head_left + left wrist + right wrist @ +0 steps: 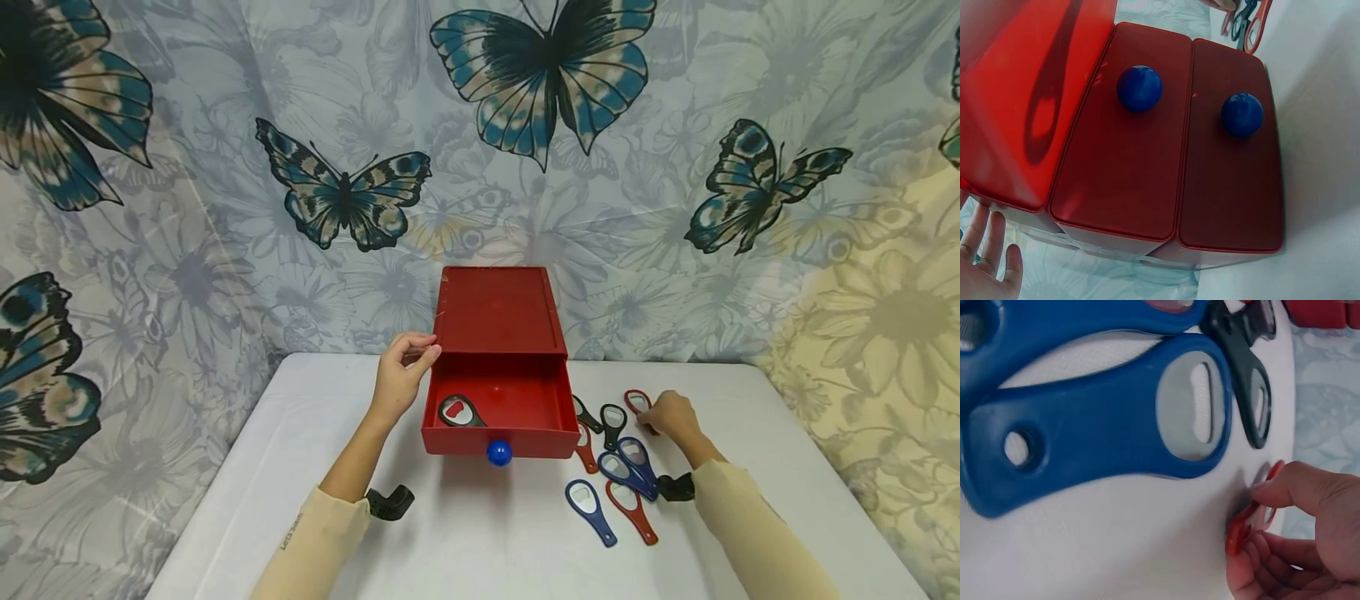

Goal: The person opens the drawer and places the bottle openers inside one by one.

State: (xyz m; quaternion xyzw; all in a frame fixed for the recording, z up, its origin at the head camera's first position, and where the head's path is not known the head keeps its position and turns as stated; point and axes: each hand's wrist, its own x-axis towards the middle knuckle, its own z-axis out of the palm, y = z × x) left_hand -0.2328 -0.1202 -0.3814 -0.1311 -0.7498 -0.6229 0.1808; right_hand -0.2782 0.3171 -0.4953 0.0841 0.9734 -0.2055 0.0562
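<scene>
A red drawer cabinet (495, 312) stands at the table's middle back, its top drawer (457, 443) pulled out. A black bottle opener (472, 415) lies inside that drawer. My left hand (401, 379) touches the cabinet's left side with fingers extended; the left wrist view shows its fingertips at the cabinet's edge. On the table's right, my right hand (673, 421) pinches a red bottle opener (1241, 528) between thumb and fingers. That opener is tilted, low over the white tabletop. Near it lie a black opener (1244, 381) and a blue opener (1104, 425).
Two lower drawers (1122, 162) with round blue knobs (1242, 115) are closed. Several more openers lie right of the cabinet, including a blue one (592, 512) and a red one (633, 512). A butterfly-patterned cloth (600, 208) hangs behind the table (480, 550).
</scene>
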